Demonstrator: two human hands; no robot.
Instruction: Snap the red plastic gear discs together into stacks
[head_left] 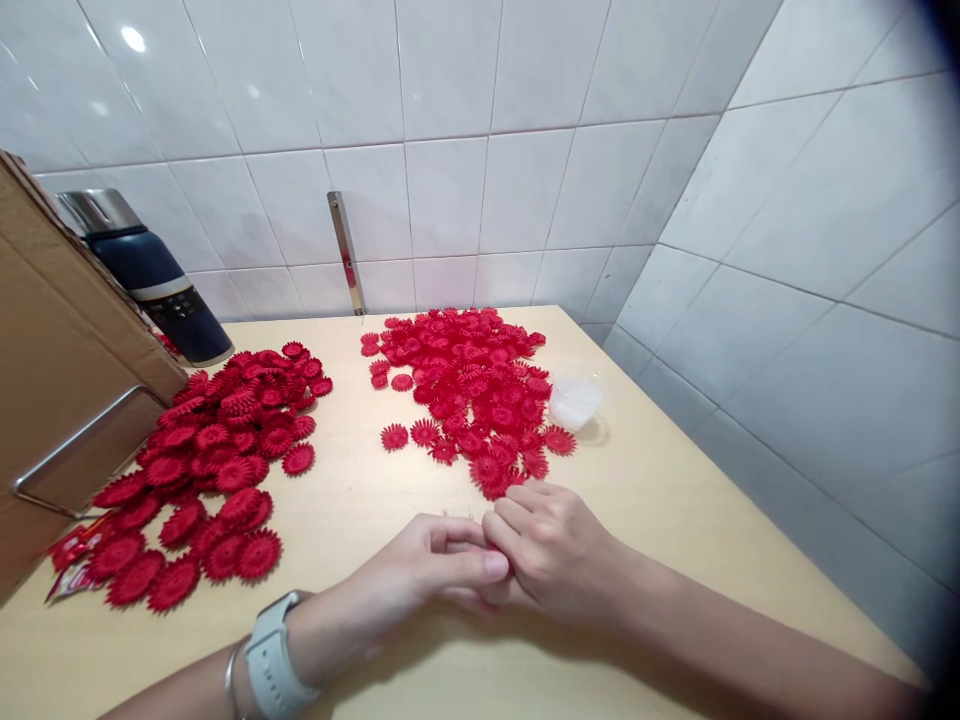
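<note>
Table [645,480]: pale wood-look laminate, smooth, slight sheen. Wall tiles [480,180]: white ceramic, glossy, lamp glare on them. 2 heaps of red flower discs [469,385] and [217,450]: look like matt plastic, ribbed petals. Flask [154,275]: dark blue matt body, brushed-metal cap. Cardboard box [52,330]: brown, matt, rough. Watch band [270,655]: pale smooth rubber. Metal strip [346,252] on wall: polished. Small cup [574,402]: translucent plastic.

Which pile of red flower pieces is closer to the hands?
The right-hand pile: its near edge almost reaches the right hand. The left pile, by the cardboard box, lies well off to the side.
</note>
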